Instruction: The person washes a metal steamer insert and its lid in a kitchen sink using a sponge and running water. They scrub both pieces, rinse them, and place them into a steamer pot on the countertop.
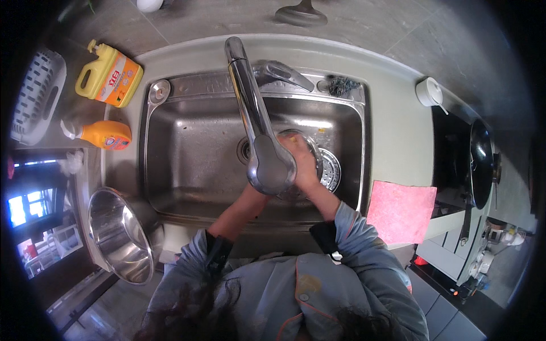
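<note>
Both my forearms reach into a stainless steel sink [200, 170]. My right hand [302, 160] rests over a round metal dish or lid [313, 143] in the right half of the basin; something orange and yellow shows at its fingers. The faucet [266, 157] hangs over my hands and hides most of my left hand [265, 195], so its fingers and anything in them cannot be made out. A perforated round metal plate [330, 170] lies beside the dish at its right. The drain [243, 150] is just left of the faucet head.
Left of the sink are a yellow detergent jug [111, 79], an orange spray bottle [108, 135], a white basket [40, 96] and a tilted steel bowl [121, 236]. Dark scouring wool [341, 86] sits on the back ledge. Rightward are a pink cloth [401, 211], a white pot [428, 92] and a black wok [480, 164].
</note>
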